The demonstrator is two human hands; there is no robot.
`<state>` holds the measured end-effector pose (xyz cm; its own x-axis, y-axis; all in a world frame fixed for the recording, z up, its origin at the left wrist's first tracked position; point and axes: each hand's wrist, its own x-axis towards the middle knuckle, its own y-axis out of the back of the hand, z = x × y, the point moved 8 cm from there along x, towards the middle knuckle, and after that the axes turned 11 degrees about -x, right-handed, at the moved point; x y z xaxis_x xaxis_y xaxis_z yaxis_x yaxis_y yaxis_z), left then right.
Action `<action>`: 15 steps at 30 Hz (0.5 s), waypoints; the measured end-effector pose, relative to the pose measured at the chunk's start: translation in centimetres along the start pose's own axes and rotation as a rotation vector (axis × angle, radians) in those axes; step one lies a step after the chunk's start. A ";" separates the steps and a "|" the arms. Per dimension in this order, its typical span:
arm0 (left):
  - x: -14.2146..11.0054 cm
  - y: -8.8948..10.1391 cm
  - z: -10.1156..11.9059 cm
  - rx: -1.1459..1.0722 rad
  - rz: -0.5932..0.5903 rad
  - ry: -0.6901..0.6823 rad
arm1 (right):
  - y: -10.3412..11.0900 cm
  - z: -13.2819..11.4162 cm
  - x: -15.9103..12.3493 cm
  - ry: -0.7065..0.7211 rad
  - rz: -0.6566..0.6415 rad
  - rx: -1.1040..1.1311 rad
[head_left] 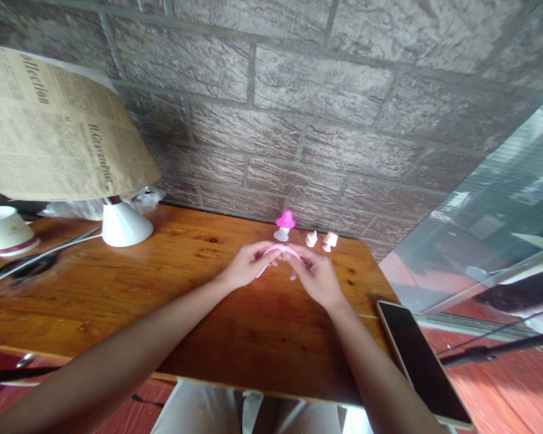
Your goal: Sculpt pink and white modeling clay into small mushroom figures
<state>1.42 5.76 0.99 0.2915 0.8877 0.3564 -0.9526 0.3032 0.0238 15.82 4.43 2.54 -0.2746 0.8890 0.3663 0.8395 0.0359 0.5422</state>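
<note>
A thin pink strip (281, 246), bent into an arch, is held between both hands over the wooden table. My left hand (248, 263) pinches its left part, and the tail of the strip hangs below the thumb. On the other side, my right hand (315, 274) is closed around the right part with thumb and fingers. Just beyond the hands stands a small mushroom figure (285, 224) with a bright pink cap and a whitish stem. To its right are two small pale pink figures, one rounded figure (311, 239) and one blocky figure (330, 241).
At the left stand a lamp with a newspaper-print shade (67, 132), a paper cup (6, 230) and black scissors (36, 265). A phone (420, 358) lies along the table's right edge. A brick wall (276, 132) rises behind the wooden table (163, 265).
</note>
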 end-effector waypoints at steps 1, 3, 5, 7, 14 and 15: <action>0.0 0.0 0.0 -0.008 0.000 0.006 | -0.1 0.1 0.0 -0.006 0.003 0.015; 0.1 0.0 0.1 -0.032 -0.001 0.003 | -0.1 0.3 0.0 -0.012 0.009 0.039; 0.1 0.0 0.3 -0.064 -0.007 -0.014 | 0.0 0.2 0.0 -0.005 0.011 0.041; 0.1 -0.1 0.5 -0.090 -0.013 -0.027 | 0.0 0.0 0.0 0.006 0.002 0.037; 0.0 -0.4 -1.1 -0.162 -0.036 0.122 | 0.2 -0.2 0.0 -0.004 0.015 0.077; 0.0 -0.5 -1.6 -0.219 -0.044 0.156 | 0.2 -0.1 0.0 -0.017 0.026 0.093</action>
<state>2.06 6.13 -0.48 0.3578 0.9096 0.2111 -0.9024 0.3950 -0.1724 15.89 4.40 2.72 -0.2452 0.8977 0.3661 0.8863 0.0546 0.4598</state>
